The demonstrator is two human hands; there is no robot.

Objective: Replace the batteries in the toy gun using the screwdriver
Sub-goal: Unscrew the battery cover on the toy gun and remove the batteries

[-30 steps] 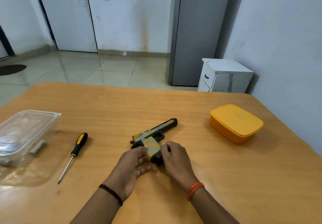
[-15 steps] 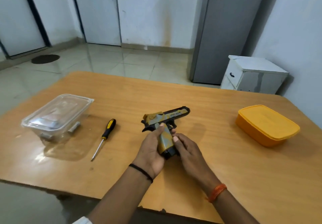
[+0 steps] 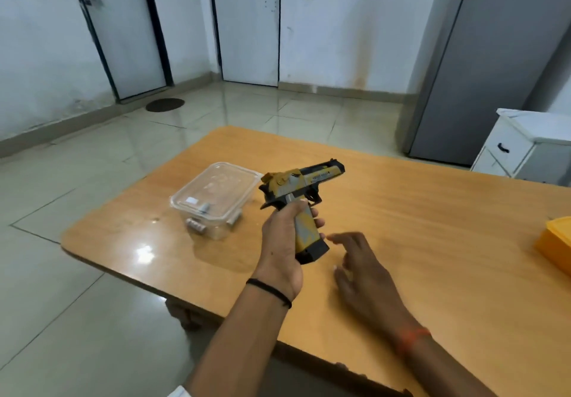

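My left hand grips the handle of the yellow, grey and black toy gun and holds it lifted above the wooden table, barrel pointing right and away. To the right of the gun's base, my right hand hovers just over the table with fingers spread and nothing in it. The screwdriver is hidden from view, behind my left hand or the gun. A clear plastic container with small grey cylinders inside stands on the table left of the gun.
A yellow lidded box sits at the table's right edge. Beyond the table stand a grey fridge and a small white cabinet. Tiled floor lies to the left, near the table's rounded corner.
The gun has gone from lying on the table under both hands to being held up in my left hand. My right hand has let go. The view has swung left.
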